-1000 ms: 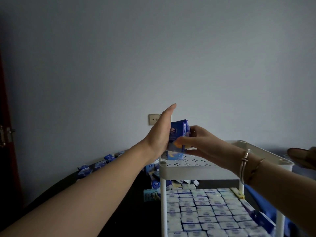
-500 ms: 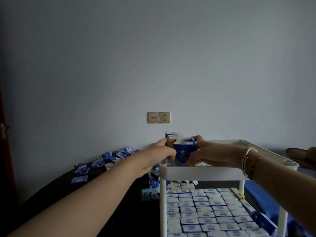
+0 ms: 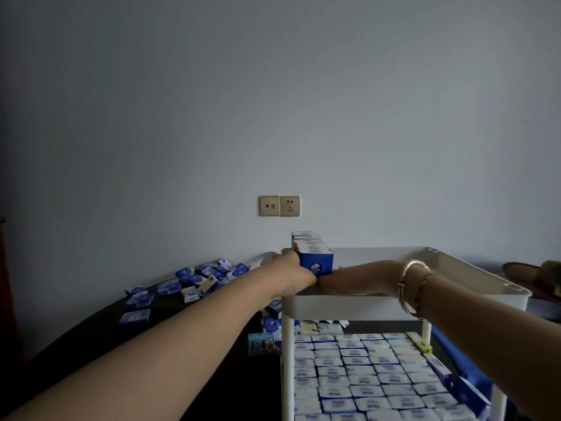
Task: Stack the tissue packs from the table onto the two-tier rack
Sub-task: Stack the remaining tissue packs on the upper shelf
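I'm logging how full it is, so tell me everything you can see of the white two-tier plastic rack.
The white two-tier plastic rack stands upright beside the dark table, on round corner posts. Its lower tier is packed with rows of white tissue packs. In the raised-rimmed top tray, a row of blue tissue packs stands on end at the far left corner. Both hands, left and right, reach over the near rim.

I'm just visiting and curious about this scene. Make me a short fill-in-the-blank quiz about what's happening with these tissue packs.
1. Both hands are setting tissue packs on the ____ tier of the white rack.
2. The rack's lower tier is already ____ with packs.
3. Loose packs still wait on the ____ table to the left.
4. The bracelets are on the ____ wrist.

Missing words: top; filled; dark; right
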